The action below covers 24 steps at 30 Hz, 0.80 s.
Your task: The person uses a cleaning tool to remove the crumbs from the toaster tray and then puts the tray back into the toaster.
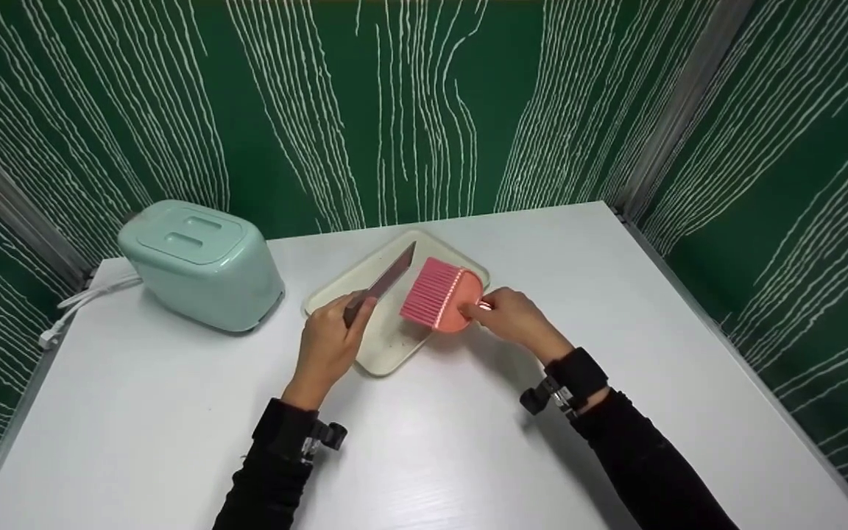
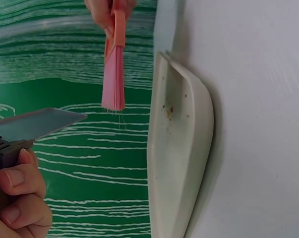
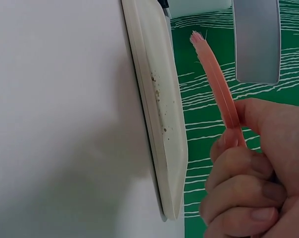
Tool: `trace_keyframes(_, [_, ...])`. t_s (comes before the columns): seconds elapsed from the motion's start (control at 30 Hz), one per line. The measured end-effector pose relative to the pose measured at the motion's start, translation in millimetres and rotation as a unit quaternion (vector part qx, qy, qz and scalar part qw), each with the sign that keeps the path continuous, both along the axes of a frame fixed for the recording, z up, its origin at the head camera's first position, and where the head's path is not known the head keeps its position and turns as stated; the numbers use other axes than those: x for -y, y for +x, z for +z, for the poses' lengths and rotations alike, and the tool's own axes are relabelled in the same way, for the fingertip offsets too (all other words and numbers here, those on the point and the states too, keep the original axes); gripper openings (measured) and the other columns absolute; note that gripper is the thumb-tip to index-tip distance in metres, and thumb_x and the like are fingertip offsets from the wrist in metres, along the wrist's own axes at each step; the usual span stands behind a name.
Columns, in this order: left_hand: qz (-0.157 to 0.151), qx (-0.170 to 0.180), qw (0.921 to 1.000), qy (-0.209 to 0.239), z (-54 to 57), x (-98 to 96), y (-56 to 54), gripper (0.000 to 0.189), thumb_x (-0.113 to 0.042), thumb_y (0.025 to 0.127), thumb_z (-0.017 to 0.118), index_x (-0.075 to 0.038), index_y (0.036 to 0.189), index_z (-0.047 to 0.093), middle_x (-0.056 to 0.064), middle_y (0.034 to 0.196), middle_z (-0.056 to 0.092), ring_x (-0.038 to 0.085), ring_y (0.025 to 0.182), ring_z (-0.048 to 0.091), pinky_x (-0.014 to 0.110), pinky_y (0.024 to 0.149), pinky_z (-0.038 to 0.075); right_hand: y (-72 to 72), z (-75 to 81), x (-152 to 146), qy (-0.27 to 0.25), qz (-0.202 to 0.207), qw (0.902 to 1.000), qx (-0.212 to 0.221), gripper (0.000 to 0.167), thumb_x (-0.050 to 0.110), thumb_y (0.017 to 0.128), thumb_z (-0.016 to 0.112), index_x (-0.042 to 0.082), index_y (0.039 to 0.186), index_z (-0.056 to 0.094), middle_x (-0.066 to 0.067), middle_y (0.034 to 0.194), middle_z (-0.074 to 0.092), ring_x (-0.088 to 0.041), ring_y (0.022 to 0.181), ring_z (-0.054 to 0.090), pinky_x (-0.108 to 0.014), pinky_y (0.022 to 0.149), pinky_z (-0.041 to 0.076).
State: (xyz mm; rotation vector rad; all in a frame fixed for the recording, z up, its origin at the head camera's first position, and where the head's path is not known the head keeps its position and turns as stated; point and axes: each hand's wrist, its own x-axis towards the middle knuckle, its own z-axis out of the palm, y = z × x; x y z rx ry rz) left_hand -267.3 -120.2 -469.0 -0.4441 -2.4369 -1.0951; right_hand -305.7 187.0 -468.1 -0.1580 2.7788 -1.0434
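Overhanging the table (image 1: pixel 424 456): two black sleeves (image 1: pixel 652 464), each with a black strap and small camera (image 1: pixel 332 436) at the wrist.
Left hand (image 1: pixel 324 342): fingers curled round the dark handle of the knife (image 1: pixel 394 272).
Right hand (image 1: pixel 516 316): pinches the orange handle of the brush (image 1: pixel 444 298) between thumb and fingers, the others folded in.
Brush: raised off the tray (image 1: pixel 383 353), over its right side; pink bristles towards the table's left edge.
Knife: raised over the tray, tip slanting towards the table's far edge, apart from the brush.
Tray: pale, flat on the table, near the middle of the far edge.
Crumbs (image 2: pixel 169 111): brown, scattered in the tray.
Toaster (image 1: pixel 207 265): mint green, upright at the far left corner.
Cable (image 1: pixel 96 291): white, running from behind the toaster to the left edge.
Wall (image 1: pixel 431 110): green with wavy white lines, beyond the far edge.
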Motion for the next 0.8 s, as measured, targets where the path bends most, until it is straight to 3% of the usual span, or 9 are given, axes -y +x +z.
trace_keyframes(0.1, [0.002,0.01,0.9998,0.015,-1.0,0.3,-0.8,0.038,-0.032,0.108,0.065,0.002,0.122,0.077,0.019,0.114,0.08,0.034,0.108,0.078,0.053,0.093,0.062,0.1,-1.2,-4.7,-0.005,-0.011,0.9999,0.0,0.053,0.054,0.102,0.066,0.003,0.106,0.08,-0.009,0.096,0.076,-0.019,0.081,0.061,-0.03,0.069,0.047])
trace_keyframes(0.17, [-0.001,0.015,0.9995,0.027,-2.0,0.7,-1.9,0.035,-0.03,0.109,0.064,0.001,0.118,0.077,0.017,0.105,0.08,0.03,0.098,0.077,0.05,0.087,0.061,-0.2,-1.6,-8.0,-0.009,-0.014,0.9999,-0.002,0.054,0.054,0.102,0.066,0.003,0.111,0.08,-0.015,0.107,0.078,-0.021,0.088,0.065,-0.031,0.073,0.049])
trace_keyframes(0.23, [-0.004,0.02,0.999,0.041,-3.0,1.6,-3.0,0.031,-0.028,0.109,0.064,0.0,0.106,0.076,0.013,0.088,0.074,0.025,0.083,0.07,0.043,0.074,0.057,-1.0,-2.2,-10.9,-0.014,-0.018,0.9997,-0.002,0.053,0.054,0.102,0.066,0.004,0.112,0.078,-0.015,0.107,0.077,-0.022,0.089,0.065,-0.031,0.073,0.049])
trace_keyframes(0.3, [-0.009,0.027,0.998,0.056,-4.3,2.7,-4.2,0.031,-0.027,0.109,0.063,-0.003,0.091,0.07,0.006,0.074,0.06,0.021,0.072,0.056,0.036,0.065,0.045,-2.1,-2.6,-13.8,-0.018,-0.022,0.9996,0.0,0.052,0.054,0.102,0.066,0.004,0.11,0.077,-0.01,0.097,0.073,-0.021,0.084,0.062,-0.031,0.07,0.048])
trace_keyframes(0.37, [-0.014,0.036,0.9967,0.072,-5.7,4.2,-5.3,0.035,-0.027,0.109,0.062,-0.007,0.081,0.061,0.0,0.07,0.048,0.017,0.066,0.046,0.031,0.061,0.036,-3.5,-3.4,-16.0,-0.022,-0.029,0.9993,0.003,0.05,0.053,0.103,0.066,0.004,0.106,0.074,-0.005,0.088,0.066,-0.019,0.079,0.057,-0.031,0.066,0.045])
trace_keyframes(0.47, [-0.018,0.047,0.9943,0.093,-7.0,5.7,-6.3,0.038,-0.028,0.11,0.061,-0.01,0.077,0.055,-0.002,0.069,0.049,0.014,0.065,0.045,0.028,0.061,0.035,-5.3,-4.8,-20.2,-0.027,-0.041,0.9988,0.004,0.05,0.053,0.104,0.064,0.004,0.105,0.072,-0.003,0.087,0.062,-0.018,0.079,0.055,-0.03,0.067,0.044])
trace_keyframes(0.57, [-0.019,0.058,0.9916,0.114,-7.6,6.6,-6.3,0.038,-0.027,0.11,0.061,-0.01,0.076,0.057,0.003,0.072,0.059,0.014,0.067,0.052,0.027,0.064,0.042,-6.6,-6.6,-25.3,-0.036,-0.051,0.998,0.006,0.054,0.053,0.105,0.061,0.001,0.112,0.071,-0.011,0.099,0.069,-0.021,0.087,0.058,-0.031,0.073,0.046])
trace_keyframes(0.67, [-0.019,0.075,0.9879,0.135,-7.6,7.2,-6.1,0.04,-0.027,0.111,0.06,-0.01,0.075,0.056,0.004,0.072,0.059,0.014,0.067,0.052,0.027,0.065,0.043,-7.7,-7.9,-31.7,-0.049,-0.059,0.997,0.009,0.057,0.053,0.107,0.059,-0.002,0.118,0.07,-0.019,0.113,0.072,-0.025,0.096,0.06,-0.033,0.079,0.048])
trace_keyframes(0.8, [-0.02,0.099,0.9822,0.158,-8.5,8.2,-6.4,0.041,-0.027,0.112,0.057,-0.011,0.074,0.053,-0.001,0.069,0.051,0.013,0.064,0.048,0.027,0.062,0.039,-9.0,-9.2,-42.0,-0.065,-0.076,0.9949,0.012,0.059,0.053,0.108,0.057,-0.004,0.115,0.068,-0.017,0.107,0.069,-0.026,0.096,0.059,-0.034,0.08,0.048])
